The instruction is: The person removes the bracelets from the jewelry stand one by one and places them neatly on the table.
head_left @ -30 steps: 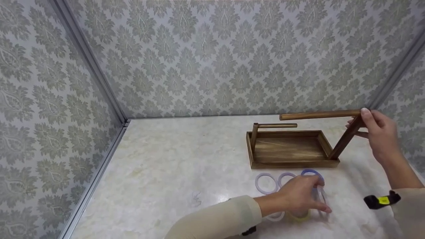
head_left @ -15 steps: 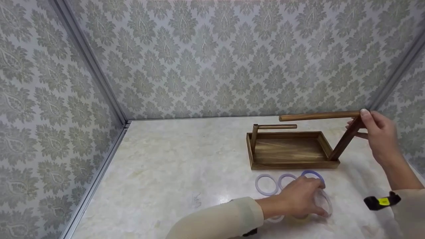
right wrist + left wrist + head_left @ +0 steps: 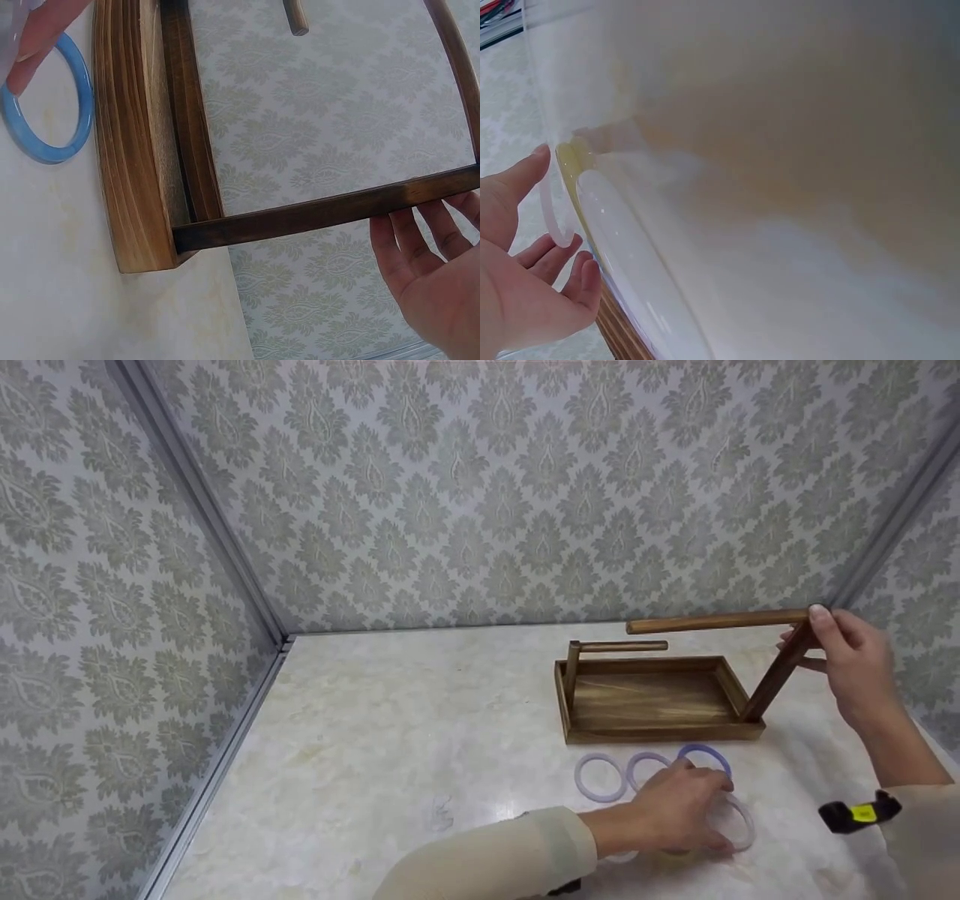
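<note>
My left hand is low over the table, its thumb and fingers around a pale translucent bangle that lies almost flat. The left wrist view shows its thumb tip and fingertips at opposite ends of that bangle's rim. My right hand grips the upper end of the taller post of a dark wooden jewellery stand. Seen from the right wrist, its fingers bend against the post; the thumb is out of sight there. A blue bangle lies just in front of the stand's tray, partly behind my left hand.
Two lilac bangles, a left one and a middle one, lie beside the blue one. A yellow bangle and a whitish one are mostly covered by my left hand in the head view. Patterned panels enclose the table.
The pale bangle has tipped from steeply upright to nearly flat on the table, its edge shifting right. My left hand has drawn slightly left; my right hand stays on the post.
</note>
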Tool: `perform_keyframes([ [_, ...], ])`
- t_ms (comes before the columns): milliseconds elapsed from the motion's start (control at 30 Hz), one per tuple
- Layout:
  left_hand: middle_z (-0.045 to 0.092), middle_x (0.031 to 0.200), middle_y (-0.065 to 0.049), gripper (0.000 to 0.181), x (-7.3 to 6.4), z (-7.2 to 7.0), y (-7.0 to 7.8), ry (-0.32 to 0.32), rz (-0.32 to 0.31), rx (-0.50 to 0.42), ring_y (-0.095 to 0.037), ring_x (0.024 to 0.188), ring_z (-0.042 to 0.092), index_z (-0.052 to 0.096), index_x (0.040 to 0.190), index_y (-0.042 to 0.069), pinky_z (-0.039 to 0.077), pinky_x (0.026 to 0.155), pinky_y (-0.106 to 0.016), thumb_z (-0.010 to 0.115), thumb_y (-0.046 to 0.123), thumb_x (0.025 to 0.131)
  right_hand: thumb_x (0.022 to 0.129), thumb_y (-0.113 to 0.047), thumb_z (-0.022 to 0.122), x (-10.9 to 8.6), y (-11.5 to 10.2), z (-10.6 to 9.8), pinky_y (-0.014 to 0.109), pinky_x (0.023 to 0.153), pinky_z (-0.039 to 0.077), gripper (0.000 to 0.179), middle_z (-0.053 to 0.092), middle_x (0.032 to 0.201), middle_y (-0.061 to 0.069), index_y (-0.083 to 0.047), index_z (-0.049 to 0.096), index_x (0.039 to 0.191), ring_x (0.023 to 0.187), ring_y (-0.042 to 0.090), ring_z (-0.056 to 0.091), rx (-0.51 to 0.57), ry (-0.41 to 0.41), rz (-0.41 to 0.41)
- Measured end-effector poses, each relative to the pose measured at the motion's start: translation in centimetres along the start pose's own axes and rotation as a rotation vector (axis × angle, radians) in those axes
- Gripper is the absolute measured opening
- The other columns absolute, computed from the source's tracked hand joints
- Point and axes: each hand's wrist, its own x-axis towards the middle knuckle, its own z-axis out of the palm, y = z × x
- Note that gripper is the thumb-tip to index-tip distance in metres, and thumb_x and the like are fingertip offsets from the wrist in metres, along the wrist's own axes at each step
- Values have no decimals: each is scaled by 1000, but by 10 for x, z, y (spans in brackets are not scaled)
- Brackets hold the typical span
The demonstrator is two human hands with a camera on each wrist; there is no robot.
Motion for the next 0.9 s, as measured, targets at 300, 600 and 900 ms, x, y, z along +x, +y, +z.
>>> perform_keyframes([
  [300,64,134,23,68,2,3,-1,-47,-14,10,-2,114,53,62,138,33,40,94,-15,86,61,82,107,-26,64,3,2,3,28,70,62,41,77,91,11,15,65,107,84,20,76,-1,-5,1],
  [600,63,136,24,65,-3,1,-5,-36,-18,12,-1,114,51,61,140,34,38,93,-12,86,55,84,108,-25,64,6,6,7,27,71,62,39,77,91,10,14,64,108,85,19,75,22,-23,8],
  [900,65,132,27,64,-17,-28,4,-83,7,-21,2,111,56,63,139,35,43,89,-12,85,59,84,107,-27,64,5,3,7,26,71,62,38,77,91,9,11,68,110,85,19,75,25,3,26],
])
